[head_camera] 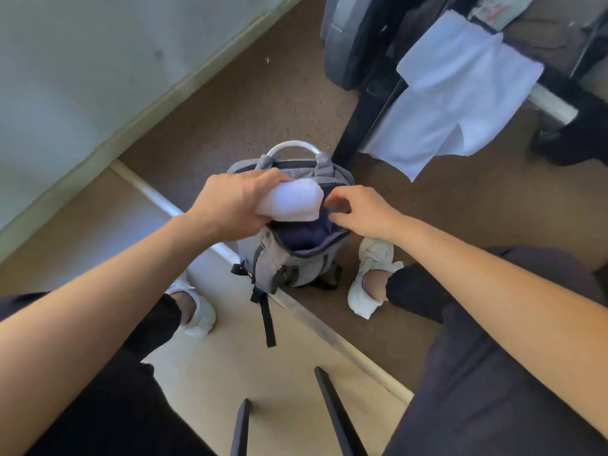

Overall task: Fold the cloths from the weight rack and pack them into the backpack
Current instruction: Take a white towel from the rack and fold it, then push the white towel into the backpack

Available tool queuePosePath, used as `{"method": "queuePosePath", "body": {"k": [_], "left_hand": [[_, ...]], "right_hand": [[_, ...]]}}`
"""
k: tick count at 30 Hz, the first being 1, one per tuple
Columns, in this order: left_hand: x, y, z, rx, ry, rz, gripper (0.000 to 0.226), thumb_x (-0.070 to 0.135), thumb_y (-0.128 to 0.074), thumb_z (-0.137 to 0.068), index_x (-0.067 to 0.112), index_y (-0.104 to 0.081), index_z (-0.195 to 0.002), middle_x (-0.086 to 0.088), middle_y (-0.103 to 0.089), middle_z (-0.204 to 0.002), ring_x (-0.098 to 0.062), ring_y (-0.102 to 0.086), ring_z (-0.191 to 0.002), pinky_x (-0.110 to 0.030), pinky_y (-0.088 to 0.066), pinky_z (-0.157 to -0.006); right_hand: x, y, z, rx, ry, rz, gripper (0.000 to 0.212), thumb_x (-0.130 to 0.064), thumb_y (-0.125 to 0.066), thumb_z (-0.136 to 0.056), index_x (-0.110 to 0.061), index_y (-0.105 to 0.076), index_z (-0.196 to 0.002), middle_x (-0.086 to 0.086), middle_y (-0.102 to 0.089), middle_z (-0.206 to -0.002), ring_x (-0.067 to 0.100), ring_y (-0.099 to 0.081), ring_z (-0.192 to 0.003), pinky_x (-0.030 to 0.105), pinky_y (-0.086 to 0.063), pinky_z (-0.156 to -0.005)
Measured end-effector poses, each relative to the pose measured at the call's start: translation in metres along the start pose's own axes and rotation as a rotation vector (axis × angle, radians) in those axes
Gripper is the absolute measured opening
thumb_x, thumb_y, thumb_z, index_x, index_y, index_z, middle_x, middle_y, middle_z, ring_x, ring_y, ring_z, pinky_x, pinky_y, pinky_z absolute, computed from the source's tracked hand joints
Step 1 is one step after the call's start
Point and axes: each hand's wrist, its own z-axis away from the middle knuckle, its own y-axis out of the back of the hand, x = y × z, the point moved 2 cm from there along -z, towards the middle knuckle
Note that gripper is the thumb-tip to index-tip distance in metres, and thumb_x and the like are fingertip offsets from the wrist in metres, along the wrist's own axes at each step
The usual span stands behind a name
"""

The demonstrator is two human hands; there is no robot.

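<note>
Over the open mouth of the backpack [289,258], standing on the floor between both shoes: folded cloth [292,200], clamped in the left hand [230,205] with fingers wrapped round its near end. Right hand [362,212] at the right rim of the mouth, fingers curled; cannot tell whether pinching the rim or only touching it. Hands apart, the free end of the cloth between them.

Probably midway through packing this piece. To do it well:
- Hold the rim wide with the right hand.
- Tip the free end down toward the dark lining.
- Slide it in flat along one wall rather than dropping it, keeping the fold intact and leaving space for more.
- Keep the grip firm until well inside, soft cloth likely springing open on release.
- Watch the zip edge, a likely snag for any loose corner.

Open brown floor ahead and to the right of the backpack. Rack [358,126] post just behind it, near the top handle [291,146], so draw the hands back up and toward the body, not forward. Hung cloth [460,93] draped over the rack, up and to the right, well apart and not yet folded. Weight plates [342,44] beside that. Wall [82,77] near on the left. Metal floor strip [158,199] running past the base of the backpack. Two dark legs [335,413] low between the knees, worth avoiding on standing up.
</note>
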Motion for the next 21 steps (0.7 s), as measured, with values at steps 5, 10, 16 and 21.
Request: {"method": "queuePosePath", "body": {"k": [5, 10, 16, 21], "left_hand": [[-0.01, -0.044, -0.04, -0.082, 0.008, -0.062, 0.066, 0.025, -0.067, -0.079, 0.031, -0.048, -0.142, 0.003, -0.067, -0.126, -0.036, -0.067, -0.102, -0.036, -0.037, -0.066], [0.0, -0.109, -0.056, -0.286, -0.052, -0.184, 0.065, 0.025, -0.063, -0.083, 0.028, -0.041, -0.144, -0.001, -0.066, -0.119, -0.032, -0.067, -0.1, -0.038, -0.042, -0.066], [0.007, -0.179, -0.072, -0.499, 0.078, -0.107, 0.066, 0.026, -0.065, -0.088, 0.026, -0.037, -0.148, -0.007, -0.064, -0.127, -0.035, -0.066, -0.113, -0.042, -0.048, -0.078], [0.003, -0.223, -0.063, -0.61, 0.144, 0.006, 0.074, 0.032, -0.069, -0.087, 0.033, -0.034, -0.152, -0.002, -0.055, -0.138, -0.032, -0.061, -0.124, -0.043, -0.05, -0.09]], "right_hand": [[0.034, -0.027, -0.024, 0.062, -0.045, 0.117, 0.062, -0.025, -0.076, -0.085, -0.019, -0.049, -0.141, 0.004, -0.055, -0.139, 0.025, -0.054, -0.125, 0.038, -0.049, -0.092], [0.05, -0.046, -0.027, 0.024, -0.003, 0.298, 0.118, -0.032, -0.088, -0.07, -0.016, -0.011, -0.159, 0.009, -0.034, -0.157, 0.032, -0.042, -0.137, 0.045, -0.042, -0.109], [0.059, -0.05, -0.021, -0.053, 0.005, 0.471, 0.124, -0.058, -0.08, -0.072, -0.026, 0.001, -0.161, 0.009, -0.008, -0.169, 0.029, -0.015, -0.154, 0.057, -0.001, -0.124], [0.062, -0.055, -0.02, -0.16, -0.014, 0.521, 0.09, -0.072, -0.066, -0.077, -0.045, -0.027, -0.154, 0.009, 0.009, -0.169, 0.035, 0.004, -0.154, 0.066, 0.008, -0.119]]}}
